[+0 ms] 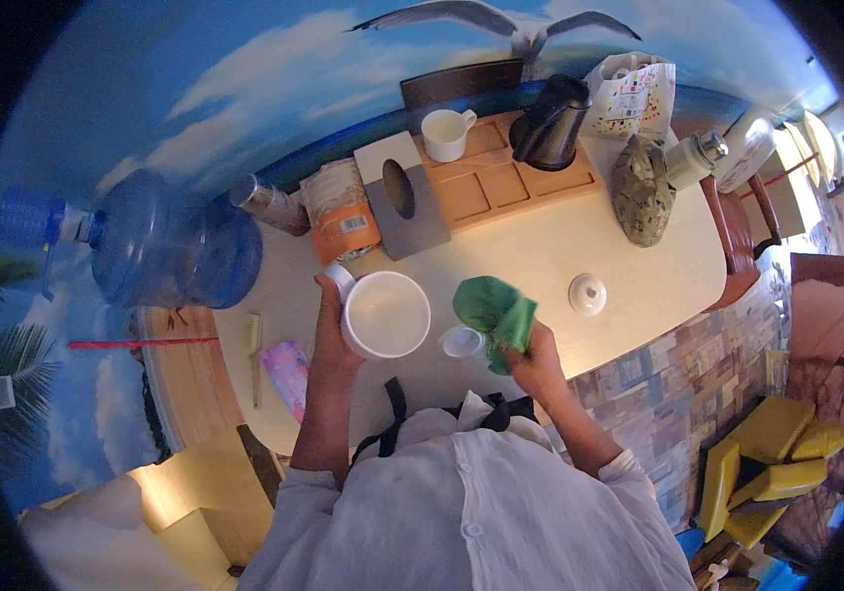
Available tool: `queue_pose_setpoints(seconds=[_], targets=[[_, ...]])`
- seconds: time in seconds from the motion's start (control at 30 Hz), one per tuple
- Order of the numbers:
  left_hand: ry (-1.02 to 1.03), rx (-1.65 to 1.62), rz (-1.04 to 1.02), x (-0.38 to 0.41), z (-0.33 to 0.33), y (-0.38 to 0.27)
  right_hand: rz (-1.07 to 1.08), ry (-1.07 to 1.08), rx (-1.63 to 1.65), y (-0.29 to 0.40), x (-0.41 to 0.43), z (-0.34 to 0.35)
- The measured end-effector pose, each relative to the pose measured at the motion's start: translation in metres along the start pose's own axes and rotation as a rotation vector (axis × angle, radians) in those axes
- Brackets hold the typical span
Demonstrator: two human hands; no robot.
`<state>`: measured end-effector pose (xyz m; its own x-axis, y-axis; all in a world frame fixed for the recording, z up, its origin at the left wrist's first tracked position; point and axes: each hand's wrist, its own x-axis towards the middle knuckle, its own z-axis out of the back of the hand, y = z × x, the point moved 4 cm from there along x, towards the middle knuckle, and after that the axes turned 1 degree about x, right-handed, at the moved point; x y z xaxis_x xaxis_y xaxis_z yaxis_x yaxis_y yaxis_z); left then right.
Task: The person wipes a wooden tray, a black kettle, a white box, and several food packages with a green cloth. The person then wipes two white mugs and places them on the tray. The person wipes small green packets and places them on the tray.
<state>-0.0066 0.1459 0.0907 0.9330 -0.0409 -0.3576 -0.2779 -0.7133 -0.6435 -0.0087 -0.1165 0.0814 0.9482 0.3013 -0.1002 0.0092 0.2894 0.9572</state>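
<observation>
My left hand (334, 329) holds a white mug (386, 314) by its side and handle, with the mug's mouth turned up toward me. A green cloth (496, 314) hangs bunched in my right hand (536, 358), to the right of the mug. Between the two, close to the cloth, is a small clear plastic cup or cap (462, 342); whether it rests on the table cannot be told. A white round lid with a knob (587, 294) lies on the pale table (518, 258), right of my right hand.
Along the back stand a tissue box (422, 221), an orange-and-white packet (344, 221), a wooden tray (466, 210) with a second mug (445, 135) and a black kettle (551, 125). A large blue water bottle (170, 244) is at left. A brush (255, 362) lies near the left edge.
</observation>
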Motion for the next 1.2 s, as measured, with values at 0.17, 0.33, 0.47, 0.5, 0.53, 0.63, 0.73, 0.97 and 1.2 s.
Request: queue_pose_setpoints(seconds=[0.17, 0.33, 0.47, 0.5, 0.53, 0.63, 0.73, 0.97, 1.2], targets=[[0.125, -0.068, -0.016, 0.015, -0.01, 0.015, 0.05, 0.028, 0.276, 0.02, -0.006, -0.017], [0.084, 0.429, -0.088, 0.011, -0.047, 0.029, 0.38, -0.137, 0.342, 0.07, 0.005, -0.026], [0.12, 0.647, -0.091, 0.01, -0.057, 0.035, 0.122, -0.121, 0.551, 0.053, 0.007, -0.026], [0.119, 0.699, -0.106, 0.01, -0.058, 0.037, 0.069, -0.091, 0.591, 0.052, 0.009, -0.021], [0.141, 0.716, -0.11, 0.007, -0.065, 0.035, 0.016, -0.061, 0.631, 0.052, 0.01, -0.019], [0.112, 0.684, -0.069, 0.009, -0.06, 0.039, -0.051, -0.039, 0.679, 0.056, 0.014, -0.012], [0.122, 0.832, -0.093, 0.01, -0.062, 0.027, -0.051, -0.085, 0.661, 0.036, 0.016, -0.012], [0.287, 0.881, 0.025, 0.016, -0.065, 0.014, 0.107, -0.071, 0.49, 0.035, 0.028, 0.002], [0.068, 1.109, -0.238, 0.035, -0.063, 0.028, 0.135, -0.053, 0.358, 0.019, 0.043, 0.008]])
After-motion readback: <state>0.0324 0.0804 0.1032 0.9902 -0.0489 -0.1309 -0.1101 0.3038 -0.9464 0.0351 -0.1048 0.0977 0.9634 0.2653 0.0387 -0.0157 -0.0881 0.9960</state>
